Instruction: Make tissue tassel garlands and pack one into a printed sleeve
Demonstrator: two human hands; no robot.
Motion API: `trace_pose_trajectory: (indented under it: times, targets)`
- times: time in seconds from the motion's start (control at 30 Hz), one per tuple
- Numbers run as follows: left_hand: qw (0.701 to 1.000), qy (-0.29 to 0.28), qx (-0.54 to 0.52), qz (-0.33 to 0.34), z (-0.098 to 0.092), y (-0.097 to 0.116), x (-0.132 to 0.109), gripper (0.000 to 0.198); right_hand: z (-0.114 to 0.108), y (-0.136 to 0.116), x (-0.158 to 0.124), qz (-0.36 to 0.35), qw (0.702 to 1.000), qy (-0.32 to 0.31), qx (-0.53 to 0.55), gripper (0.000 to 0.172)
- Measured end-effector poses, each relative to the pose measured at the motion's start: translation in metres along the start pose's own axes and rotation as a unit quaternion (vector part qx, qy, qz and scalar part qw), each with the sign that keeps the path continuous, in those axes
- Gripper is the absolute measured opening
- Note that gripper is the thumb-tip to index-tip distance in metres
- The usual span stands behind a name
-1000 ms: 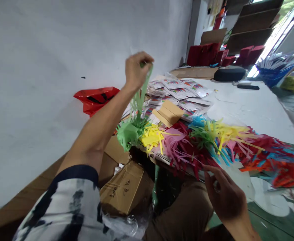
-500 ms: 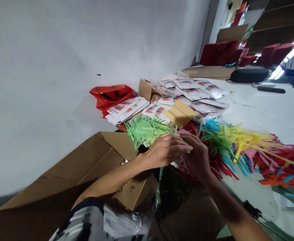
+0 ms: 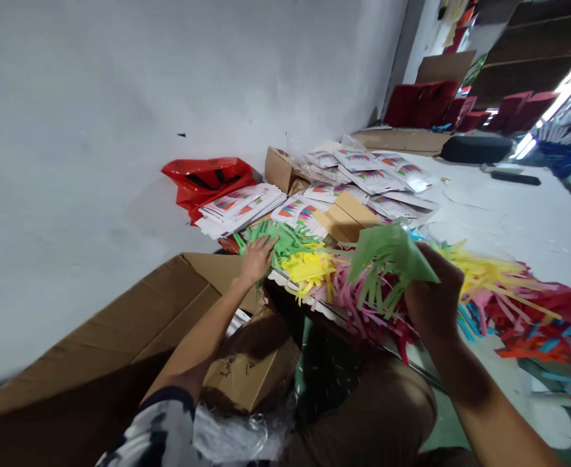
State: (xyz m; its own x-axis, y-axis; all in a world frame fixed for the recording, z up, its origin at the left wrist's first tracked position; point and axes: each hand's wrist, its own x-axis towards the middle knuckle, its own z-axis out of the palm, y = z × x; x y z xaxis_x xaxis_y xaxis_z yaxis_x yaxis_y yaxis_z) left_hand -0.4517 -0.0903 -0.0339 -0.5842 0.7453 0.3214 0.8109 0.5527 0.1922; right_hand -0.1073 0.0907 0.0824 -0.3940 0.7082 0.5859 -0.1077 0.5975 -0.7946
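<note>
My right hand [image 3: 434, 288] is closed on a green tissue paper fringe [image 3: 385, 263], lifted above the table edge with its cut strips hanging down. My left hand [image 3: 259, 259] lies with fingers stretched out on another bunch of green fringe [image 3: 285, 241] at the table's left end. Beside that bunch are yellow fringe [image 3: 309, 267] and pink fringe [image 3: 358, 295], partly behind the raised green piece. Further right, more yellow fringe [image 3: 480, 269] and red fringe [image 3: 568, 305] are heaped together.
Printed white packets [image 3: 368, 178] are piled behind the fringes, with a tan folded card [image 3: 346, 217] in front. A red plastic bag [image 3: 212, 178] rests against the wall. An open cardboard box [image 3: 134, 324] stands at lower left. A dark case [image 3: 475, 149] sits at the back.
My hands have parted. The right moved right, carrying the green fringe up, and the left moved left onto the green bunch. Yellow and pink fringes now show between them.
</note>
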Motion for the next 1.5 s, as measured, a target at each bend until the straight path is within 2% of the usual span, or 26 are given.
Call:
trace_pose_trajectory:
  times: [0.1,0.17,0.23,0.27,0.33,0.37,0.43,0.53,0.6,0.7,0.73,0.8,0.9,0.93,1.07,1.13,1.23,1.3,1.33,1.4,1.5]
  targets:
    - [0.999,0.019,0.006,-0.038,-0.005,-0.007,0.022,0.054,-0.021,-0.009,0.005,-0.028,0.999,0.041,-0.002,0.011]
    - [0.998,0.030,0.004,-0.050,-0.013,-0.007,0.031,0.055,-0.038,-0.014,0.001,-0.053,0.996,0.056,-0.048,0.011]
    - [0.997,0.056,-0.004,-0.048,-0.025,0.003,0.033,0.056,-0.056,-0.020,-0.010,-0.075,0.989,0.047,-0.120,0.014]
    - [0.996,0.079,-0.011,-0.041,-0.032,0.014,0.030,0.056,-0.064,-0.022,-0.019,-0.083,0.984,0.036,-0.152,0.021]
    - [0.982,0.170,-0.083,0.024,-0.049,0.048,0.015,0.043,-0.076,-0.027,-0.039,-0.093,0.976,0.009,-0.195,0.036]
    - [0.969,0.191,-0.144,0.063,-0.058,0.071,0.004,0.036,-0.080,-0.029,-0.050,-0.092,0.974,-0.005,-0.205,0.043]
    - [0.937,0.187,-0.266,0.125,-0.077,0.122,-0.025,0.028,-0.085,-0.032,-0.069,-0.095,0.971,-0.029,-0.216,0.055]
    - [0.882,0.088,-0.421,0.192,-0.098,0.200,-0.066,0.036,-0.092,-0.037,-0.092,-0.098,0.968,-0.031,-0.228,0.065]
    - [0.841,-0.017,-0.498,0.211,-0.100,0.241,-0.083,0.046,-0.099,-0.040,-0.103,-0.101,0.964,-0.021,-0.244,0.065]
    - [0.771,-0.164,-0.586,0.188,-0.092,0.281,-0.094,0.047,-0.115,-0.043,-0.119,-0.106,0.956,-0.017,-0.274,0.067]
    - [0.752,-0.199,-0.603,0.177,-0.089,0.290,-0.095,0.043,-0.121,-0.044,-0.124,-0.109,0.953,-0.021,-0.283,0.069]
    - [0.736,-0.225,-0.616,0.169,-0.086,0.305,-0.096,0.030,-0.134,-0.044,-0.135,-0.119,0.946,-0.038,-0.298,0.074]
    - [0.732,-0.212,-0.619,0.190,-0.091,0.323,-0.095,0.020,-0.157,-0.047,-0.152,-0.109,0.944,-0.070,-0.304,0.076]
    - [0.722,-0.232,-0.621,0.199,-0.095,0.328,-0.094,0.021,-0.167,-0.050,-0.157,-0.093,0.947,-0.071,-0.300,0.075]
    - [0.651,-0.429,-0.571,0.256,-0.113,0.341,-0.090,0.023,-0.207,-0.066,-0.167,-0.015,0.969,-0.036,-0.245,0.063]
    - [0.621,-0.491,-0.531,0.302,-0.118,0.347,-0.089,0.023,-0.221,-0.071,-0.164,0.023,0.980,-0.063,-0.186,0.057]
    - [0.579,-0.539,-0.506,0.343,-0.123,0.354,-0.089,0.022,-0.223,-0.068,-0.159,0.088,0.978,-0.170,-0.077,0.044]
    - [0.566,-0.560,-0.509,0.329,-0.122,0.355,-0.089,0.023,-0.217,-0.060,-0.161,0.135,0.966,-0.219,-0.016,0.031]
    - [0.556,-0.578,-0.514,0.305,-0.119,0.353,-0.090,0.024,-0.214,-0.056,-0.164,0.154,0.962,-0.224,0.007,0.025]
    - [0.507,-0.638,-0.529,0.237,-0.107,0.347,-0.094,0.031,-0.209,-0.050,-0.169,0.177,0.963,-0.203,0.025,0.020]
    - [0.383,-0.731,-0.547,0.141,-0.071,0.337,-0.108,0.056,-0.209,-0.048,-0.171,0.164,0.970,-0.182,-0.015,0.017]
